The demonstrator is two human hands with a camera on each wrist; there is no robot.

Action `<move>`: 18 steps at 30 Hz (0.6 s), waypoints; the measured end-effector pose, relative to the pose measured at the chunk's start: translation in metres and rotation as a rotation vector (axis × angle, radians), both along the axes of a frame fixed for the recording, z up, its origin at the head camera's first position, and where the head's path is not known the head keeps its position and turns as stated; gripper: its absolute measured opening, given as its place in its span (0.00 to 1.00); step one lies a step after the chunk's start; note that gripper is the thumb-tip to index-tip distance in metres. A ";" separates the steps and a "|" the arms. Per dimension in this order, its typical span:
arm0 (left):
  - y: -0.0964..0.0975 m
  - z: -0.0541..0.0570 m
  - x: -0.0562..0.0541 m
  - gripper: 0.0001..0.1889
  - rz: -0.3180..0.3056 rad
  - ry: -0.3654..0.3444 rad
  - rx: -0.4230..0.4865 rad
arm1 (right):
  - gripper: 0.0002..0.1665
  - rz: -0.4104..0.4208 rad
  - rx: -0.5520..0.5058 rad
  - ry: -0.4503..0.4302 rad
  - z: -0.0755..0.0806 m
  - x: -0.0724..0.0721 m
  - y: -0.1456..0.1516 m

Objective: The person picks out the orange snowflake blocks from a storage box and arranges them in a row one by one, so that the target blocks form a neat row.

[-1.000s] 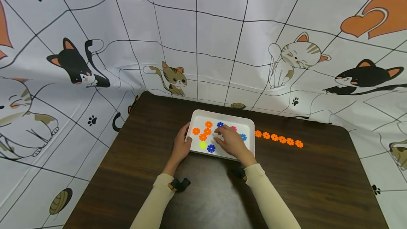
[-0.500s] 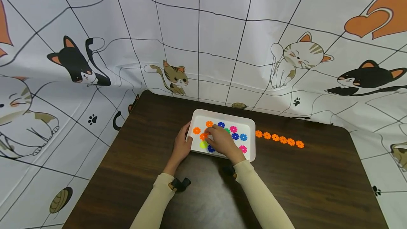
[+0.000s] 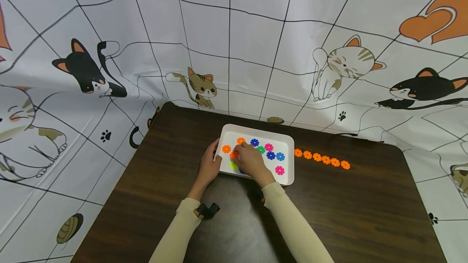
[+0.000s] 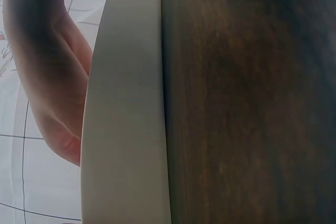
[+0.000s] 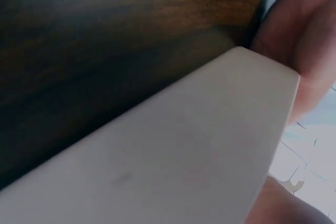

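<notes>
A shallow white tray (image 3: 286, 177) holds several flower-shaped plastic discs. My left hand (image 3: 210, 163) grips its left side, thumb on the near rim; the right wrist view has this hand (image 5: 310, 40) at the tray's corner. Over the left half of the tray is my right hand (image 3: 252, 161), fingers bent down among the orange discs. Its fingertips are right at one orange disc (image 3: 233, 155); whether they pinch it I cannot tell. A second orange disc (image 3: 226, 149) lies to the left, and part of a yellow disc (image 3: 233, 166) shows below the fingers.
A row of several orange discs (image 3: 326, 159) runs rightward across the dark wooden table (image 3: 365, 206) from the tray's right side. Blue, pink and green discs, among them a pink disc (image 3: 279, 170), lie in the tray's right half. A cat-printed sheet (image 3: 252, 44) hangs behind.
My right hand has moved left and down across the tray onto the orange discs, uncovering the green, blue and pink discs at right. The left hand stays on the tray.
</notes>
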State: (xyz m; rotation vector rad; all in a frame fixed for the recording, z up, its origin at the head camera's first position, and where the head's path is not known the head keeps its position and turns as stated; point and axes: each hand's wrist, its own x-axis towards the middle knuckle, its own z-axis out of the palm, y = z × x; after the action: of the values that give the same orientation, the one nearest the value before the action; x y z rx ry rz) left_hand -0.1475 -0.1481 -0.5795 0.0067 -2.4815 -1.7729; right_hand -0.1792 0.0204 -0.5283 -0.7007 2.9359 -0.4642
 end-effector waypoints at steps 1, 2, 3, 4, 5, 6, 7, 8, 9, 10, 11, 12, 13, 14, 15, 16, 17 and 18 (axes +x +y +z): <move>0.000 0.000 0.000 0.32 0.001 0.002 0.001 | 0.19 -0.007 0.004 0.007 0.000 0.001 -0.001; 0.000 0.000 0.000 0.32 0.003 0.003 0.001 | 0.20 -0.016 0.006 0.014 -0.001 0.001 -0.002; 0.001 -0.001 0.000 0.32 0.003 0.004 0.002 | 0.20 -0.023 0.007 0.021 -0.001 0.002 -0.003; 0.000 0.000 0.000 0.32 0.004 0.005 0.002 | 0.21 -0.032 0.009 0.028 -0.002 0.003 -0.004; 0.000 0.000 0.000 0.32 0.003 0.007 0.000 | 0.21 -0.040 0.016 0.032 -0.002 0.003 -0.005; 0.000 0.000 -0.001 0.32 0.003 0.008 -0.002 | 0.21 -0.048 0.024 0.035 -0.003 0.003 -0.006; 0.000 0.000 -0.001 0.32 0.003 0.007 -0.002 | 0.21 -0.056 0.030 0.037 -0.004 0.003 -0.006; 0.000 0.001 -0.001 0.32 0.002 0.004 -0.003 | 0.21 -0.060 0.037 0.040 -0.005 0.003 -0.007; 0.000 0.001 -0.002 0.32 0.001 0.004 -0.003 | 0.22 -0.065 0.043 0.035 -0.005 0.003 -0.008; 0.000 0.001 -0.002 0.32 0.001 0.003 -0.005 | 0.22 -0.066 0.051 0.036 -0.006 0.002 -0.009; 0.000 0.001 -0.002 0.32 0.002 0.002 -0.003 | 0.21 -0.065 0.055 0.042 -0.006 0.001 -0.009; 0.000 0.001 -0.003 0.32 0.003 0.002 -0.002 | 0.21 -0.063 0.059 0.050 -0.007 0.001 -0.010; 0.000 0.001 -0.003 0.32 0.004 0.004 -0.002 | 0.21 -0.057 0.065 0.058 -0.007 0.000 -0.010; 0.000 0.001 -0.003 0.32 0.003 0.004 -0.003 | 0.21 -0.049 0.076 0.066 -0.007 0.000 -0.011; -0.001 0.000 -0.002 0.32 0.004 0.009 -0.006 | 0.21 -0.042 0.086 0.075 -0.008 0.000 -0.011; 0.000 0.000 -0.002 0.32 0.004 0.010 -0.007 | 0.20 -0.033 0.094 0.089 -0.009 0.001 -0.011; 0.000 0.000 -0.001 0.32 0.005 0.013 -0.008 | 0.20 -0.025 0.101 0.096 -0.010 0.002 -0.010; 0.000 -0.001 0.000 0.32 0.006 0.015 -0.012 | 0.20 -0.016 0.109 0.102 -0.011 0.003 -0.010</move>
State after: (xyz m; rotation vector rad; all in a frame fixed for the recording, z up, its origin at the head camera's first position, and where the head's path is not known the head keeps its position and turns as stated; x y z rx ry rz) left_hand -0.1472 -0.1484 -0.5804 0.0003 -2.4785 -1.7490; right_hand -0.1760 0.0105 -0.5389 -0.7081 3.0355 -0.2753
